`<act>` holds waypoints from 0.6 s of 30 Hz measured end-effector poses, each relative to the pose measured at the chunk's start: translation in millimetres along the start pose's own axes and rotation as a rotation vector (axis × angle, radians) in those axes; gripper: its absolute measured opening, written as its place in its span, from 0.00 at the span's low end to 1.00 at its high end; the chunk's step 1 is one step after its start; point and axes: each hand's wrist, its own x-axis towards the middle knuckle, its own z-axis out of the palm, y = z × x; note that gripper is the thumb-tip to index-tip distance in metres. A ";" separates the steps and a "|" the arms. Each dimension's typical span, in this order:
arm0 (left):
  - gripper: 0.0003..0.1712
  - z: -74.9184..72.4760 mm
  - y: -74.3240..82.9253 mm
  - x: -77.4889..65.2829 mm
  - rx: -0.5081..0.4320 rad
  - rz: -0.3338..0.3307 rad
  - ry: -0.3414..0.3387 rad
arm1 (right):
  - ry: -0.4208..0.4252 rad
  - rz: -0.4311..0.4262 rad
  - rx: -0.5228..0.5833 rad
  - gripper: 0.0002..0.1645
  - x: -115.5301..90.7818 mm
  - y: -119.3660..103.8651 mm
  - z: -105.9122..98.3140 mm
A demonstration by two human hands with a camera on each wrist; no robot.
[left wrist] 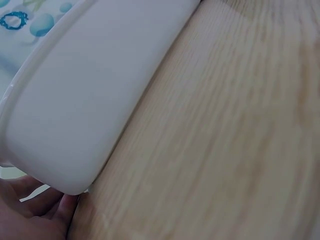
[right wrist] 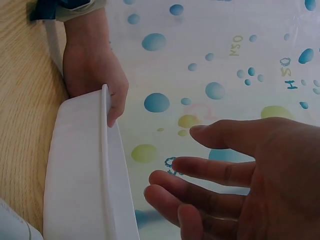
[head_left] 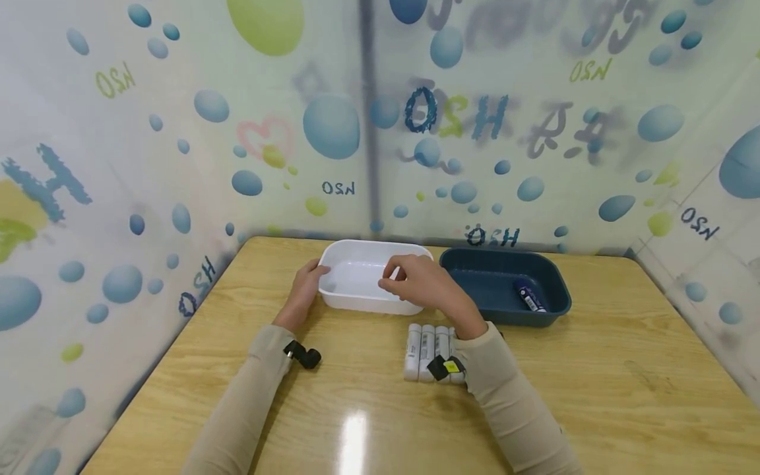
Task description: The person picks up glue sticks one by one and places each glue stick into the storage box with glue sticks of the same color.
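Note:
A white plastic tub [head_left: 356, 303] stands at the back of the table. My left hand [head_left: 304, 288] grips its left end, thumb over the rim and fingers against the outer wall, as the right wrist view also shows. Above the tub's right part hovers my right hand [head_left: 427, 285]; its fingers are loosely bent and hold nothing. Several white tubes [head_left: 426, 353] lie side by side in front of the tub, partly hidden by the right wrist. In the right wrist view the right hand's fingers [right wrist: 205, 192] are apart from the tub's rim.
A dark blue tub [head_left: 525, 318] stands to the right of the white one, with a dark blue tube [head_left: 530, 297] bearing a white label inside it. Behind the wooden table [head_left: 641, 396] hangs a patterned curtain [head_left: 415, 191].

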 end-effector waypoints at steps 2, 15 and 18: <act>0.34 -0.4 0.0 0.0 -0.003 0.005 0.002 | -0.012 -0.002 0.002 0.15 1.0 -0.2 0.6; 0.35 -1.6 0.6 -1.2 -0.005 0.001 -0.010 | -0.108 -0.028 0.020 0.15 6.0 1.9 7.1; 0.35 -1.9 -0.1 -1.4 -0.003 -0.012 -0.015 | -0.107 -0.033 0.022 0.15 5.9 2.6 8.7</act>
